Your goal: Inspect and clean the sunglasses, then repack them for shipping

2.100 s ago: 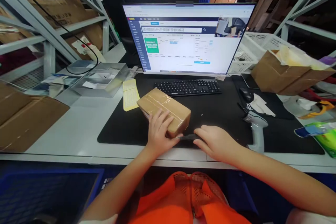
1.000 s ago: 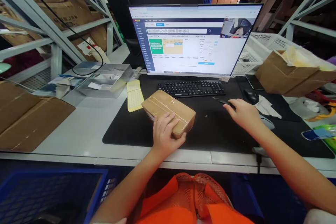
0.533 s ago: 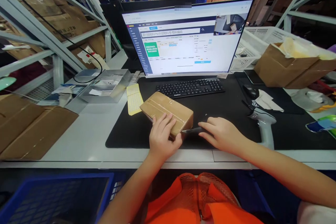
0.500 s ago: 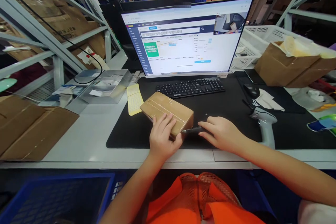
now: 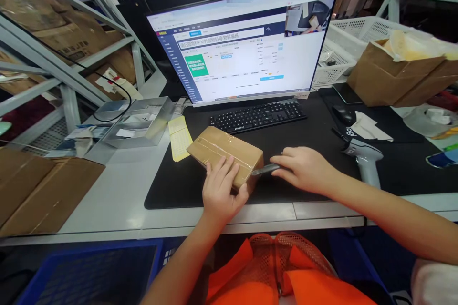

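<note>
Blade point(image 5: 265, 169) apparently points left, touching box point(image 5: 222, 147).

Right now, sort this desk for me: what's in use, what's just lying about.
In use: box, held by the left hand; knife in the right hand, tip at the box's end.
Lying about: keyboard, mouse, scanner, yellow sheet, metal tray.

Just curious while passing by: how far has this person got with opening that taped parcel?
Done: the parcel lies on the black mat, pinned by the left hand. In hand: the right hand puts a blade to its near corner. Left: the top tape looks whole, flaps shut.
</note>
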{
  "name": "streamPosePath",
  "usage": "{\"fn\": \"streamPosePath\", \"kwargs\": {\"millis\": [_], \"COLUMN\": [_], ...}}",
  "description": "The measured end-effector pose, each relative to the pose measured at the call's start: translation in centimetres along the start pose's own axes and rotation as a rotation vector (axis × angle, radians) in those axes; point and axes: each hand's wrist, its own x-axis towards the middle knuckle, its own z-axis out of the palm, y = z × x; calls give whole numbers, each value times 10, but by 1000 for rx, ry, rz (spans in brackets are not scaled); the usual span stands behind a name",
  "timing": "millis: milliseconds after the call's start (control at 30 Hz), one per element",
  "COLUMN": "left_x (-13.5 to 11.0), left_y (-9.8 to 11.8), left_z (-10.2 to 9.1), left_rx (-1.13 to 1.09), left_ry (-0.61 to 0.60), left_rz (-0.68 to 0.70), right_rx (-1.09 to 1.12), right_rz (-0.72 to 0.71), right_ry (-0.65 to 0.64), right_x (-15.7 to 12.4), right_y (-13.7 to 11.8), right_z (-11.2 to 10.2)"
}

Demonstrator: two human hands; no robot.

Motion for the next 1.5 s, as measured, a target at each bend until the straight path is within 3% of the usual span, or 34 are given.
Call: {"fn": "streamPosePath", "kwargs": {"millis": [100,200,300,400,467,533,633,700,800,933,1033,1133,1333,1500], "left_x": [1,-1,-2,1,3,5,6,4,-6,-22,-25,-26,-30,-30], "left_y": [2,6,-6,-48,-87,-119,-135,-119,-72,-10,18,33,41,32], "left_z": [0,-2,-13,-25,-27,-23,-16,-20,-41,-73,-77,-68,-58,-58], "left_rx": [1,-7,-61,-168,-128,-316,-647,-663,-522,-256,-106,-110,-95,-128], "left_ry": [-7,0,-73,-129,-47,-132,-267,-245,-196,-221,-154,-164,-124,-124], "left_rz": [6,-2,11,-45,-254,-447,-598,-664,-673,-406,-202,-58,11,70], "right_rx": [-45,-96,-16,349,653,896,1153,1279,1315,1112,817,455,142,-27], "right_rz": [94,296,452,499,499,460,402,420,495,505,406,282,33,-33], "right_ry": [32,83,155,176,110,79,78,84,122,50,76,155,-141,-202], "right_x": [3,1,-6,-15,-20,-22,-18,-11,-4,0,3,5,0,0], "right_y": [32,69,84,62,32,-1,-34,-39,-23,3,-1,-22,-52,-58], "right_z": [-2,-1,0,4,10,18,27,27,18,-3,-21,-36,-46,-49]}}
